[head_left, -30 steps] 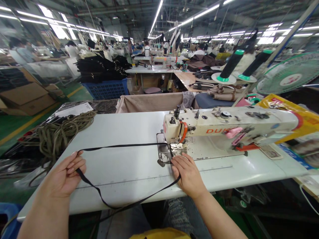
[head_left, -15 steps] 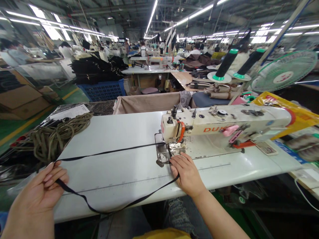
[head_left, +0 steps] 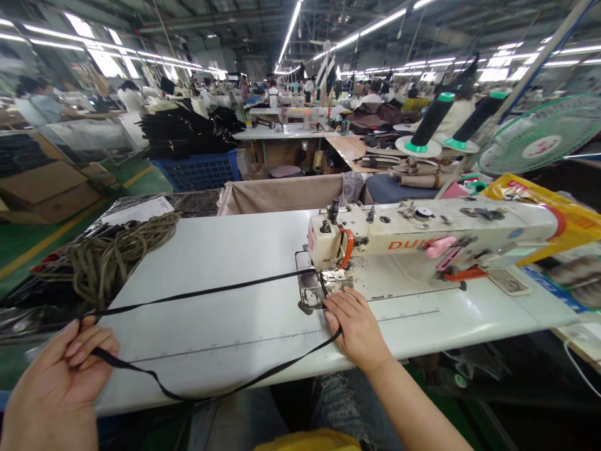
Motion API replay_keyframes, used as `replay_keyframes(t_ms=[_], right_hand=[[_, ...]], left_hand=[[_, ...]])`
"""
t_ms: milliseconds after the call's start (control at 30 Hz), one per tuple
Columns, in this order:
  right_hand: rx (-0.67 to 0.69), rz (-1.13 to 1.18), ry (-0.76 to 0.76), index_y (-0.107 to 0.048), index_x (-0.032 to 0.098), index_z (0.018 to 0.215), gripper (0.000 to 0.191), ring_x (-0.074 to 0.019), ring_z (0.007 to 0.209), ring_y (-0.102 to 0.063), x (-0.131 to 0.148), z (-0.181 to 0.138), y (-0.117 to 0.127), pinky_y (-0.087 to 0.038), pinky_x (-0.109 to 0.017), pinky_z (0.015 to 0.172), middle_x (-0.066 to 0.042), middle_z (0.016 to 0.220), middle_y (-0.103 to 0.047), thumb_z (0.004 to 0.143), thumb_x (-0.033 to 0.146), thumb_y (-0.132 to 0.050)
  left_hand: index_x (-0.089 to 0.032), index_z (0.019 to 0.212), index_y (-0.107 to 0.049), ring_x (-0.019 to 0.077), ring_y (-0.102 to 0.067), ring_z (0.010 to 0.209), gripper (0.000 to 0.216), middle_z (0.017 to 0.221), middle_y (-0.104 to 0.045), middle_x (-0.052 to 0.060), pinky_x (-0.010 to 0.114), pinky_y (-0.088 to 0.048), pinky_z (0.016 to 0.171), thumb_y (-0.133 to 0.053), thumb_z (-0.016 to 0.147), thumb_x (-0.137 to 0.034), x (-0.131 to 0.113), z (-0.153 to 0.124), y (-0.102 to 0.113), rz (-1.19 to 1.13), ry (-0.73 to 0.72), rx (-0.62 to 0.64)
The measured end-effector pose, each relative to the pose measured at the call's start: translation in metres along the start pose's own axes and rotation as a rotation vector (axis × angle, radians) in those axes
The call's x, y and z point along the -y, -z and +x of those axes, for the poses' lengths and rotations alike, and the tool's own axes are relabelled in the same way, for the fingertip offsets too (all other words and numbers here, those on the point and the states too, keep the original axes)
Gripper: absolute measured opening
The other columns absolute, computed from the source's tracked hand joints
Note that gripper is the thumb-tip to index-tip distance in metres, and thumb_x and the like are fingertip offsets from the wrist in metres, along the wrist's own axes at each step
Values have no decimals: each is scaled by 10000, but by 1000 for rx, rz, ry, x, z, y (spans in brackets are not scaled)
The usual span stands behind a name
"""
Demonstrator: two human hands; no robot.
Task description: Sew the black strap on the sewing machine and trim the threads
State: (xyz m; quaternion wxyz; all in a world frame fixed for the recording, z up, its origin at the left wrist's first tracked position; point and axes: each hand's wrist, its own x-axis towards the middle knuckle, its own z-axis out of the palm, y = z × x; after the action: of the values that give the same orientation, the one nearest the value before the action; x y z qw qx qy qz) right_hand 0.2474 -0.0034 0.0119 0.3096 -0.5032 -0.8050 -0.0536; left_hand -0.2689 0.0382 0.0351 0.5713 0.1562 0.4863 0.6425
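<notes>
Here, left hand [head_left: 61, 369] tight around black strap [head_left: 211, 290], right hand [head_left: 357, 326] flat on it, by "DU" sewing machine [head_left: 422, 241].

**Matt webbing, glossy tabletop**

The black strap [head_left: 211, 291] looked like woven webbing, matt and flat, stretched left from the sewing machine [head_left: 422, 241]. The machine's cream painted metal body was worn and smudged. At its needle end a bare steel plate [head_left: 307, 294] shone dully. The table [head_left: 225, 247] under the machine was smooth, pale laminate with a soft sheen. Far left of the machine lay rough olive cord [head_left: 113, 254] on crinkled, glossy plastic film [head_left: 197, 199] — and behind its right end, a shiny yellow plastic bag [head_left: 563, 213].
</notes>
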Motion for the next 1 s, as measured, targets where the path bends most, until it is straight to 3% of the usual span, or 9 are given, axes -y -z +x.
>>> replay_keyframes(t_ms=[100,333,433,533,667,800,900,1000], right_hand=[[-10,-3,-1,-733,182,1198,262,-274,1123,-687,-2,0,-2,-481,-556,1142,-106,1193,-759,1017,182,-544],[-65,81,-12,-746,229,1165,508,-276,1100,-674,-6,-1,-3,-513,-541,1037,-76,1154,-762,807,-24,-490],[-93,157,-42,-735,230,1163,480,-285,1077,-667,10,6,-7,-556,-514,945,-80,1150,-753,838,-9,-475],[-40,268,-24,-713,236,1222,399,-268,1091,-670,34,24,-16,-589,-482,965,-93,1199,-726,941,65,-488],[28,270,11,-656,243,1346,349,-285,1203,-651,56,56,-33,-582,-484,1044,-117,1337,-670,1019,210,-540],[43,227,66,-620,233,1402,382,-289,1215,-646,62,86,-51,-573,-488,1053,-122,1391,-650,1028,208,-548],[85,220,97,-679,214,1312,302,-282,1058,-679,61,102,-62,-586,-468,967,-108,1218,-732,1027,206,-580],[146,311,90,-763,222,1055,145,-248,881,-671,58,109,-66,-575,-402,840,-58,920,-752,1021,225,-622]], left_hand=[[-185,889,-546,20,-398,368,125,468,-487,-123,92,-457,452,-559,993,-117,0,-16,-13,-195,-106,45],[-188,777,-439,27,-372,364,285,484,-438,-121,139,-429,414,-669,934,-131,-3,-38,-16,-243,-108,-35],[-190,744,-399,20,-352,376,388,498,-417,-126,135,-412,423,-757,866,-108,-4,-43,-12,-215,-118,-32],[-191,721,-375,17,-340,390,470,514,-405,-127,136,-394,428,-832,803,-113,-4,-49,-9,-201,-143,-19],[-182,727,-431,23,-338,410,434,526,-387,-121,144,-371,438,-856,777,-113,-5,-58,-9,-170,-160,-32],[-166,769,-528,21,-347,420,339,532,-381,-116,141,-356,434,-863,774,-114,-8,-68,-7,-147,-183,-22],[-153,770,-564,11,-354,417,314,532,-378,-114,126,-342,418,-877,768,-128,-8,-73,-5,-139,-196,-4],[-139,762,-584,-2,-361,416,320,536,-381,-115,116,-351,421,-903,736,-134,-7,-74,-2,-121,-205,-7]])
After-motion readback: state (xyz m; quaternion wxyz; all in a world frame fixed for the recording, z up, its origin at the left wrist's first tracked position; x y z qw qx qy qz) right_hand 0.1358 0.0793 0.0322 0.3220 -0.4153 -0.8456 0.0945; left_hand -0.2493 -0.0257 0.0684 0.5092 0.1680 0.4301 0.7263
